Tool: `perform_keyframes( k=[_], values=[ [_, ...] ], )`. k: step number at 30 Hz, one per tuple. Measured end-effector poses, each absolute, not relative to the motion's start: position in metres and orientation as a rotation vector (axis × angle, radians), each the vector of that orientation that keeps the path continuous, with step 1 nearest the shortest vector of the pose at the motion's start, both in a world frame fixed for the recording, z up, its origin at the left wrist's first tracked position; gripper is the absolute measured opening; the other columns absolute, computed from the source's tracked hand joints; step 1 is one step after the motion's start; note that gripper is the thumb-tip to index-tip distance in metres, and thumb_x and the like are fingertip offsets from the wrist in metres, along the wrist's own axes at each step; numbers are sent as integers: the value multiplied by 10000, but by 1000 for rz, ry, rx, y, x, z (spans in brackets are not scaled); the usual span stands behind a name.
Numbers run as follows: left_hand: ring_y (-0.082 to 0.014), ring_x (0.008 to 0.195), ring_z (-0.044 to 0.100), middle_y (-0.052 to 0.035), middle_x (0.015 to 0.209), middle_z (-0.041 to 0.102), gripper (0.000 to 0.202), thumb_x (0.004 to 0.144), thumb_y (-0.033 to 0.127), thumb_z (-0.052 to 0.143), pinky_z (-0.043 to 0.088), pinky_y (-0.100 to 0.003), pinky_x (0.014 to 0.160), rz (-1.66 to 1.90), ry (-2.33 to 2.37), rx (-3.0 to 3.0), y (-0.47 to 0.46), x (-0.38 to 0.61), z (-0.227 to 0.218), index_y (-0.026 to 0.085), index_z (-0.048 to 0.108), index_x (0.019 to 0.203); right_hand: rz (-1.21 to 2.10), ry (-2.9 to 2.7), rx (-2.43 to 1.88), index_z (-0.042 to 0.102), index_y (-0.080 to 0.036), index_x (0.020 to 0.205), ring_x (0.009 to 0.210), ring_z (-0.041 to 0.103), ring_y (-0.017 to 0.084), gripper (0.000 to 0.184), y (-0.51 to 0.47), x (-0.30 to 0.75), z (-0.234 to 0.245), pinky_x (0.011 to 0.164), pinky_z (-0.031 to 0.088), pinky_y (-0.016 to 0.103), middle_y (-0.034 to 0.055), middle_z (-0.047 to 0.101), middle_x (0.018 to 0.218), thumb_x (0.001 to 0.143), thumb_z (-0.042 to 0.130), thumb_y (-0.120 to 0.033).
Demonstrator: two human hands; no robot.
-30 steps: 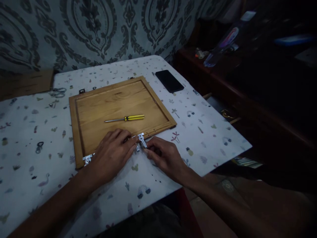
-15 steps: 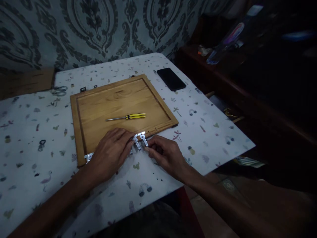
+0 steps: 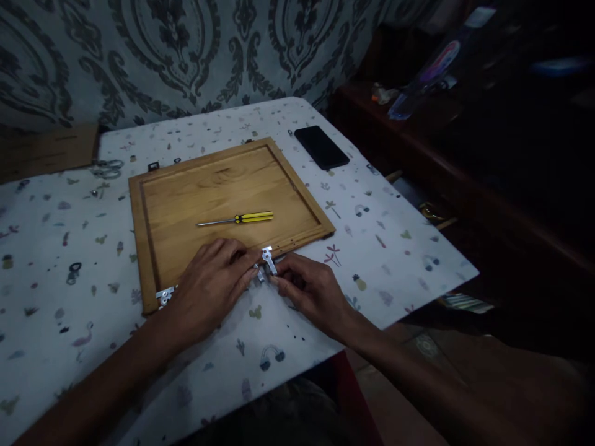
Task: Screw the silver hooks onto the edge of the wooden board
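A wooden framed panel lies flat on the table, a yellow-and-black screwdriver resting on it. At its front edge is a silver metal hinge with arms reaching past the edge. My left hand leans over that edge, thumb and fingers closed on the hinge's left part and covering some of it. From the right, my right hand pinches the end of the hinge's right arm. A second silver hinge sits at the panel's front left corner, partly behind my left hand.
A white patterned cloth covers the table. Beyond the panel's right side lies a black phone. Scissors and a piece of cardboard are at the back left. A clear bottle lies on dark furniture at right.
My left thumb and fingers have shifted right along the hinge and now cover its left arm, which showed before. The right hand keeps its pinch, nearly still.
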State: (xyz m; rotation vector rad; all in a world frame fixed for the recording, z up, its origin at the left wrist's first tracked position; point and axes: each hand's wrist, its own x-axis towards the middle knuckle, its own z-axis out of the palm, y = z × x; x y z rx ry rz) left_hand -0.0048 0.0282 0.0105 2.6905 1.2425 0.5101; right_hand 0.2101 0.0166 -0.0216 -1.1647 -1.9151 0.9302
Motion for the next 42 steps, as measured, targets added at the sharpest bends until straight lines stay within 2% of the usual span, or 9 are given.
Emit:
perform_keyframes(
  k=[21, 30, 36, 42],
  values=[
    [-229, 929, 586, -78, 1023, 662, 299, 1036, 257, 397, 491, -400, 788, 489, 1273, 2761, 29, -2, 9, 168, 638, 1187, 828, -1987, -1077, 614, -212, 935, 741, 641, 136, 82, 15, 209, -18, 683, 532, 251, 28, 688, 844, 976, 543, -207],
    [-236, 927, 596, -92, 1043, 664, 252, 998, 209, 498, 502, -404, 763, 541, 1224, 2758, 31, -1, 12, 144, 622, 1207, 806, -2011, -1044, 637, -197, 998, 797, 671, 150, 115, 15, 208, -20, 729, 559, 281, 48, 707, 898, 986, 523, -192],
    [-228, 954, 599, -90, 1063, 667, 264, 1004, 241, 499, 514, -403, 802, 475, 1262, 2734, 30, -1, 13, 162, 622, 1223, 873, -1988, -1020, 633, -197, 1026, 806, 658, 147, 123, 13, 210, -19, 720, 547, 281, 51, 696, 910, 991, 517, -180],
    [-237, 953, 600, -99, 1064, 665, 266, 1004, 238, 487, 497, -400, 804, 477, 1260, 2755, 30, -1, 14, 148, 648, 1195, 878, -1928, -998, 612, -184, 953, 771, 632, 117, 71, 16, 210, -23, 683, 504, 232, 31, 679, 874, 978, 548, -167]
  ],
)
